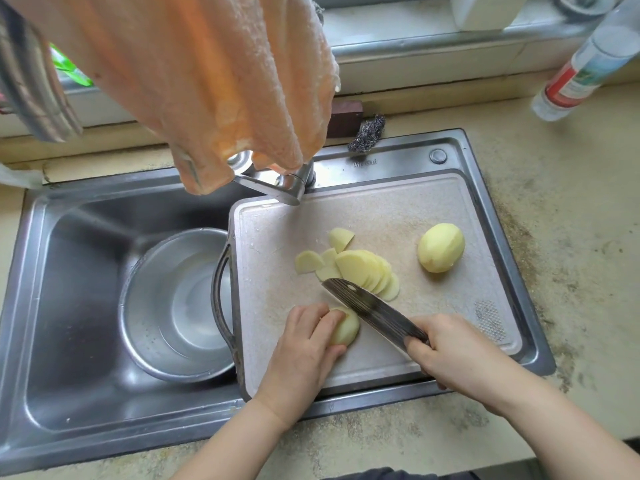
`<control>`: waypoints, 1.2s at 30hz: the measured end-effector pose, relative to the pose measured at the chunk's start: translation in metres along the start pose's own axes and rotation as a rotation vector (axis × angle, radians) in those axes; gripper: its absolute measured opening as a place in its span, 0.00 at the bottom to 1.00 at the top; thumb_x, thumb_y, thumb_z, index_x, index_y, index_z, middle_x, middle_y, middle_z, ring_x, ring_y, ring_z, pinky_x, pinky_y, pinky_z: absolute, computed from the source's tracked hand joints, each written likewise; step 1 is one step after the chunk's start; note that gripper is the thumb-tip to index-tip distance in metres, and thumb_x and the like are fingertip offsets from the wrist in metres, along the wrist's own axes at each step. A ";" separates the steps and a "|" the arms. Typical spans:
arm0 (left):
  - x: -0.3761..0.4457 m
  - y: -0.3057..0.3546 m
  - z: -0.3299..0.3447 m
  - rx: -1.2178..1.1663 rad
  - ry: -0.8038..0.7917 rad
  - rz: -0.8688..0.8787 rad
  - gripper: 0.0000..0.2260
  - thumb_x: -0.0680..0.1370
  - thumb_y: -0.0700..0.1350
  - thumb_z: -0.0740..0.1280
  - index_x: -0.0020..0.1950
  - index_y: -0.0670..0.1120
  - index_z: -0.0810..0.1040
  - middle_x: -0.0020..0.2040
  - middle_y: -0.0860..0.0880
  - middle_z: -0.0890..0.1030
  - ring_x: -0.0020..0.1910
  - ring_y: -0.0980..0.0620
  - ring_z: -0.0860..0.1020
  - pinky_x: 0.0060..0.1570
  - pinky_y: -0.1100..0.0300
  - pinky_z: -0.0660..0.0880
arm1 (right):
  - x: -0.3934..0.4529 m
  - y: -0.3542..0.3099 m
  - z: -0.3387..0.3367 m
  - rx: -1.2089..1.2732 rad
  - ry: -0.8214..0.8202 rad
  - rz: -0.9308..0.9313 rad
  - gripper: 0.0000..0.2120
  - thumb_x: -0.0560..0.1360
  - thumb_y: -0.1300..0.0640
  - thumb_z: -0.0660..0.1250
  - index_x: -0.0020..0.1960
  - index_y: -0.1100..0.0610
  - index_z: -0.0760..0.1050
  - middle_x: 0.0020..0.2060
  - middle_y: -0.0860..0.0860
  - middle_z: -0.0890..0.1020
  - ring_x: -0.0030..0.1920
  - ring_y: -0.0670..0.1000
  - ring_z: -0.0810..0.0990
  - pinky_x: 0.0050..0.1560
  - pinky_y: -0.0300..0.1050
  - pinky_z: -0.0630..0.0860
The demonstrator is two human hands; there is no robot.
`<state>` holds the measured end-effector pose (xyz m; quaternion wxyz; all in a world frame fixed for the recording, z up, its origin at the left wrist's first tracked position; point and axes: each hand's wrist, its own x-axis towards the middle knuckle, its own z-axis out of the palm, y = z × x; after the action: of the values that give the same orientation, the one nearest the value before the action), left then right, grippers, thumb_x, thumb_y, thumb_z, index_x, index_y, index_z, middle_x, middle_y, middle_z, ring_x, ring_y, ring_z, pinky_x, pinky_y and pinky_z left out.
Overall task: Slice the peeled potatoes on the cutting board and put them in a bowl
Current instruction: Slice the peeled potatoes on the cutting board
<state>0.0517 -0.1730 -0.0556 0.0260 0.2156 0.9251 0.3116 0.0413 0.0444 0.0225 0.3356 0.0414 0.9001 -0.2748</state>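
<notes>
Midway through the slicing, I watch my left hand [308,336] curl its fingers [313,318] over a potato half [344,329] near the front of the cutting board [408,216], while my right hand [446,344] has its fingers clamped round the knife [370,310], the blade laid against the half's right side. To cut well I judge the fingertips should stay tucked back from the edge, the blade dropping straight for even slices and the half kept flat side down. A fan of finished slices [363,268] lies mid-board, a whole peeled potato [440,247] well apart to the right. The board spans the right basin of a steel sink [69,306]; the waiting bowl [173,306] sits in the left basin, just beside the board's handle. A speckled, gritty bench [571,254] surrounds the sink, an orange cloth [207,81] hangs over the tap, and a plastic bottle [588,64] stands by the window sill.
</notes>
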 end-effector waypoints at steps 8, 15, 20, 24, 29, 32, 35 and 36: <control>-0.012 0.009 0.013 0.029 0.085 -0.054 0.17 0.73 0.45 0.69 0.60 0.42 0.74 0.52 0.45 0.74 0.50 0.49 0.70 0.51 0.60 0.69 | 0.003 -0.007 0.002 -0.269 0.027 -0.131 0.08 0.71 0.56 0.58 0.35 0.47 0.68 0.28 0.48 0.72 0.37 0.55 0.74 0.33 0.46 0.64; -0.011 0.004 0.019 0.070 0.091 0.137 0.09 0.77 0.40 0.68 0.55 0.39 0.80 0.54 0.44 0.80 0.52 0.45 0.75 0.54 0.52 0.75 | 0.003 -0.011 0.006 -0.437 0.068 -0.200 0.17 0.71 0.58 0.58 0.59 0.48 0.70 0.43 0.52 0.82 0.47 0.58 0.78 0.41 0.47 0.68; -0.008 -0.009 0.017 -0.023 0.137 0.192 0.13 0.76 0.44 0.69 0.58 0.39 0.79 0.56 0.45 0.79 0.54 0.47 0.74 0.60 0.60 0.71 | 0.007 -0.006 0.009 -0.304 0.076 -0.156 0.11 0.71 0.56 0.59 0.51 0.45 0.72 0.38 0.50 0.81 0.44 0.57 0.78 0.36 0.45 0.68; -0.008 -0.009 0.019 -0.051 0.145 0.190 0.13 0.76 0.43 0.69 0.57 0.39 0.80 0.56 0.45 0.80 0.54 0.47 0.73 0.60 0.60 0.70 | 0.012 -0.002 0.011 -0.281 0.088 -0.127 0.05 0.72 0.55 0.60 0.46 0.46 0.72 0.30 0.47 0.73 0.42 0.56 0.77 0.35 0.45 0.68; 0.000 -0.023 -0.005 -0.019 -0.114 0.312 0.16 0.78 0.40 0.66 0.66 0.43 0.74 0.63 0.47 0.75 0.60 0.48 0.72 0.63 0.59 0.69 | 0.011 -0.003 0.015 -0.246 0.129 -0.136 0.07 0.72 0.55 0.59 0.46 0.44 0.72 0.31 0.46 0.74 0.41 0.55 0.77 0.35 0.44 0.65; 0.007 -0.033 -0.017 0.015 -0.193 0.387 0.16 0.82 0.40 0.55 0.69 0.48 0.69 0.66 0.51 0.71 0.64 0.51 0.70 0.64 0.61 0.68 | 0.011 -0.004 0.014 -0.235 0.116 -0.114 0.07 0.73 0.55 0.59 0.47 0.44 0.73 0.32 0.46 0.75 0.43 0.55 0.77 0.36 0.44 0.65; 0.012 -0.031 -0.010 0.039 -0.135 0.416 0.11 0.82 0.41 0.58 0.64 0.45 0.71 0.62 0.50 0.72 0.57 0.48 0.72 0.58 0.58 0.72 | 0.011 -0.008 0.013 -0.135 0.074 -0.058 0.06 0.72 0.55 0.60 0.37 0.48 0.71 0.29 0.47 0.73 0.40 0.55 0.76 0.33 0.45 0.66; 0.012 -0.028 -0.006 0.042 -0.095 0.396 0.11 0.80 0.41 0.63 0.62 0.44 0.71 0.60 0.49 0.73 0.55 0.47 0.72 0.55 0.56 0.74 | 0.010 -0.011 0.014 -0.081 0.063 -0.048 0.09 0.72 0.55 0.61 0.33 0.49 0.68 0.27 0.47 0.72 0.39 0.55 0.76 0.33 0.46 0.66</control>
<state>0.0294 -0.1913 -0.0666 0.0035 0.4083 0.8686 0.2807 0.0389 0.0267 0.0120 0.3020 0.0147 0.9213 -0.2445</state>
